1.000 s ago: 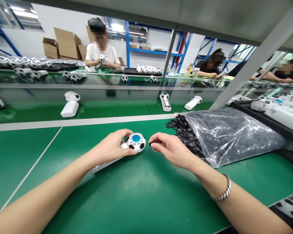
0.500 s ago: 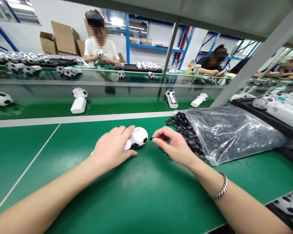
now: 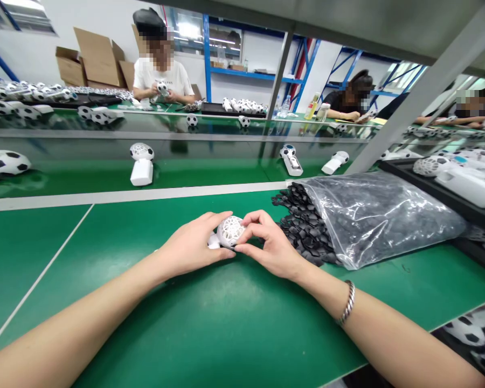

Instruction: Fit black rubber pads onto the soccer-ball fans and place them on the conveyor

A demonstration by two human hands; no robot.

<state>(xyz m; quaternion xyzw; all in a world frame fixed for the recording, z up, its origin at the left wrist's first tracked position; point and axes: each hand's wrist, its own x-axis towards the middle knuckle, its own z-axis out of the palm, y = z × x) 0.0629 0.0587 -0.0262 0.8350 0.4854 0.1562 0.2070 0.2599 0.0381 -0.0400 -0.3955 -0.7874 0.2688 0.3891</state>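
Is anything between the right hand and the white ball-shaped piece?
Nothing: the right hand already touches the white perforated plastic ball-shaped housing, which the left hand also holds. The loose black pieces lie beside the right hand, not between.

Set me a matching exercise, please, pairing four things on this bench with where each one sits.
Things: 1 white lattice ball shell; 2 twisted silver bangle; 3 loose black pieces; 4 clear plastic bag.
Places: A full, resting on the green bench mat; B around the right wrist; C spilling from the bag's open end; D between the left hand and right hand.
Pairs: 1-D, 2-B, 3-C, 4-A.
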